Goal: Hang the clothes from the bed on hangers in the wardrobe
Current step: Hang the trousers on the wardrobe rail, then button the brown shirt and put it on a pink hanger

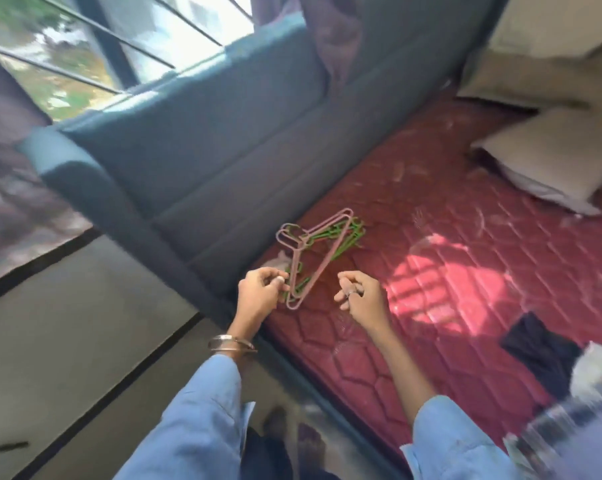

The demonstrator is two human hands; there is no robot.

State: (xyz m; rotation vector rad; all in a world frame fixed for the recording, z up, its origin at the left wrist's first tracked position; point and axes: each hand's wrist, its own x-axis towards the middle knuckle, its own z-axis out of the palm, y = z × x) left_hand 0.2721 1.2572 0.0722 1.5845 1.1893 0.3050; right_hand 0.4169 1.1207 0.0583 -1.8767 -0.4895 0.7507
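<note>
A pile of pink hangers [313, 258] and green hangers [344, 239] lies flat on the red quilted mattress [414, 258], close to its left edge. My left hand [258, 294] hovers at the pile's lower left corner with loosely curled fingers, the fingertips right beside a pink hanger arm and no clear grip on it. My right hand [360, 294] is just right of the pile, fingers loosely curled and holding nothing. A dark garment [535, 344] and a light, blurred piece of clothing [597, 372] lie on the mattress at the right.
A teal padded bed frame [188, 150] runs along the mattress's left side under a barred window [95, 46]. Two beige pillows [556, 154] sit at the head of the bed. Grey floor tiles [67, 341] lie to my left. No wardrobe is in view.
</note>
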